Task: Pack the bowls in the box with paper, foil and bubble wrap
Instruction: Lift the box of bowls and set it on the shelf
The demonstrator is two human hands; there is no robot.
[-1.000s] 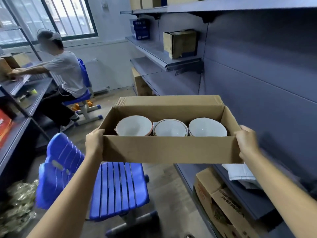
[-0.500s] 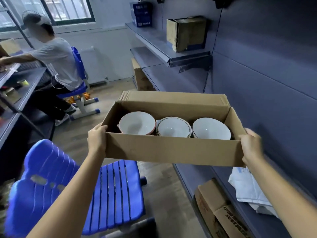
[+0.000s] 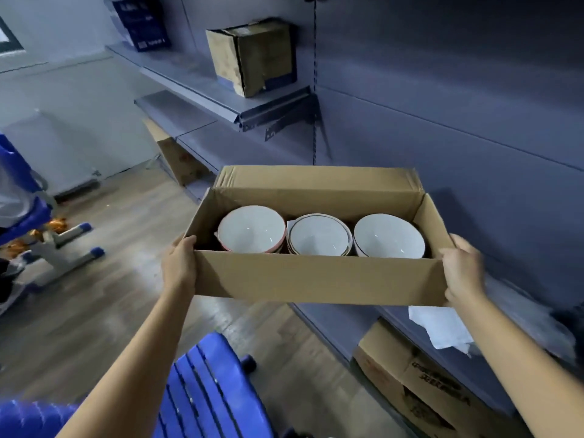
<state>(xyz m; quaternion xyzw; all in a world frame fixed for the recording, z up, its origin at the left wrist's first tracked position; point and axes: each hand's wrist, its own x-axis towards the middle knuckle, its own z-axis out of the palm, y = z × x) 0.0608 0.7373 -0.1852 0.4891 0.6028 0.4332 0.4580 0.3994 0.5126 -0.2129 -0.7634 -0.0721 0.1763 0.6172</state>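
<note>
Three white bowls sit in a row inside the open cardboard box, held in the air beside grey shelving. Left hand grasps its left end, right hand its right end, fingers wrapped round the corners

Illumination is dim and cool, brighter at frame left; the wall at upper right falls into deep shadow, and the box casts a soft shadow on it. The bowls carry small specular glints. Wide-angle distortion bows the shelf edges, and blur softens the floor and chair.
</note>
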